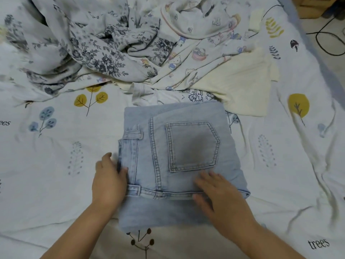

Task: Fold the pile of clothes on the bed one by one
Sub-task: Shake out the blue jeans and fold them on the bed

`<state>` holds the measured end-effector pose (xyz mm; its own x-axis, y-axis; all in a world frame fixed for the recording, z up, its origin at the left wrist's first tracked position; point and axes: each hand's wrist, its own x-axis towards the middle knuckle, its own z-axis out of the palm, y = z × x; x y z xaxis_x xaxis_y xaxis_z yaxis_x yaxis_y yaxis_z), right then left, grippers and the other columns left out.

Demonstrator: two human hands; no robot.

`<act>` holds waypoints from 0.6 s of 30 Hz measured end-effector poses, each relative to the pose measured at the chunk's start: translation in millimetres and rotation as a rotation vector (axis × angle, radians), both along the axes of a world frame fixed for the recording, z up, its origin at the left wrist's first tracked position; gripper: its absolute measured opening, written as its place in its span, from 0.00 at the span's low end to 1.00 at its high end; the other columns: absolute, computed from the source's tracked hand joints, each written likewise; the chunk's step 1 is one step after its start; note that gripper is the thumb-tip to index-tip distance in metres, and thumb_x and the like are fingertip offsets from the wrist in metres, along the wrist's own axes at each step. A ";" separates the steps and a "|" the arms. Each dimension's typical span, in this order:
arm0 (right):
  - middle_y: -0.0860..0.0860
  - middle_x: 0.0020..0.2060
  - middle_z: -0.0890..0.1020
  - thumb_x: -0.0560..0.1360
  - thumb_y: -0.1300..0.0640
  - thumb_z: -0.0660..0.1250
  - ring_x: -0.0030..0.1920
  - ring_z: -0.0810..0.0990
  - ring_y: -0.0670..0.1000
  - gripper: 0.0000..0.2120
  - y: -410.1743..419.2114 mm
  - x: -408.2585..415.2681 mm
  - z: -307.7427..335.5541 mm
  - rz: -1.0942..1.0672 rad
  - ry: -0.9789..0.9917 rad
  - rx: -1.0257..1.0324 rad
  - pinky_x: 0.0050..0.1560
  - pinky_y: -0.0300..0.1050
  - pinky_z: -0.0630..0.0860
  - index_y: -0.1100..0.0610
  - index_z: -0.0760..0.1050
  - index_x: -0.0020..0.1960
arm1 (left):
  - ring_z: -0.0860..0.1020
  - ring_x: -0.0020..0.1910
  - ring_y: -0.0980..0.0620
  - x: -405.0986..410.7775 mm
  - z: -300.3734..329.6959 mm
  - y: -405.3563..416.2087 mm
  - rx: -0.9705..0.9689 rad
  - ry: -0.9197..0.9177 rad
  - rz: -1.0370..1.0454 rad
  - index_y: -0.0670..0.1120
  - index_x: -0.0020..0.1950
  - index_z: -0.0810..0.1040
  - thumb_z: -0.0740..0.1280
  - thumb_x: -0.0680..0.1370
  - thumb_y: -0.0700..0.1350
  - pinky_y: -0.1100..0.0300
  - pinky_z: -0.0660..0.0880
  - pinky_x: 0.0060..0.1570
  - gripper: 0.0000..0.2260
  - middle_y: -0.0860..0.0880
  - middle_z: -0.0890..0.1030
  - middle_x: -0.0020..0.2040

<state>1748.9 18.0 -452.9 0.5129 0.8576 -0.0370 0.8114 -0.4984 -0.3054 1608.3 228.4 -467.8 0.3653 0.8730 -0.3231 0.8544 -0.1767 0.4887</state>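
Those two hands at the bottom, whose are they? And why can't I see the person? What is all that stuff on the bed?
The picture comes from a small camera worn on a person's head, looking down, so you see only their arms and hands, as if through their eyes. There is no robot here. The left hand holds the waistband edge of a pair of light blue jeans, folded into a square with a back pocket on top. The right hand lies flat on the jeans, pressing them smooth. They rest on a bed sheet printed with little trees and leaves. Behind the jeans is the pile waiting to be folded: a blue flowered garment, a cartoon-print garment and a cream-coloured one.
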 end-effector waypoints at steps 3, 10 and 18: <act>0.56 0.72 0.64 0.80 0.52 0.59 0.73 0.61 0.55 0.22 17.5 26.5 0.8 -0.276 0.120 0.032 0.71 0.42 0.50 0.56 0.64 0.72 | 0.67 0.65 0.34 17.4 2.8 -8.4 0.289 0.009 -0.212 0.40 0.72 0.63 0.64 0.77 0.49 0.41 0.65 0.62 0.27 0.33 0.67 0.67; 0.52 0.71 0.29 0.78 0.38 0.44 0.75 0.39 0.57 0.33 8.4 30.8 -54.2 -0.388 0.109 -0.339 0.73 0.55 0.41 0.50 0.26 0.71 | 0.23 0.67 0.48 37.8 -43.7 -24.8 0.240 0.331 -0.641 0.59 0.68 0.25 0.29 0.69 0.67 0.44 0.30 0.69 0.31 0.50 0.25 0.70; 0.54 0.76 0.38 0.79 0.41 0.51 0.76 0.44 0.56 0.34 5.0 46.4 -40.2 -0.324 0.244 -0.296 0.73 0.52 0.49 0.52 0.38 0.77 | 0.42 0.76 0.42 37.3 -29.0 -15.9 0.255 0.211 -0.571 0.49 0.77 0.45 0.44 0.79 0.62 0.44 0.45 0.72 0.30 0.42 0.45 0.77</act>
<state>1795.3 23.0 -493.1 0.6973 0.5899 -0.4072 0.5226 -0.8072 -0.2744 1645.6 212.5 -496.8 0.7450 0.6195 -0.2474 0.6651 -0.7185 0.2036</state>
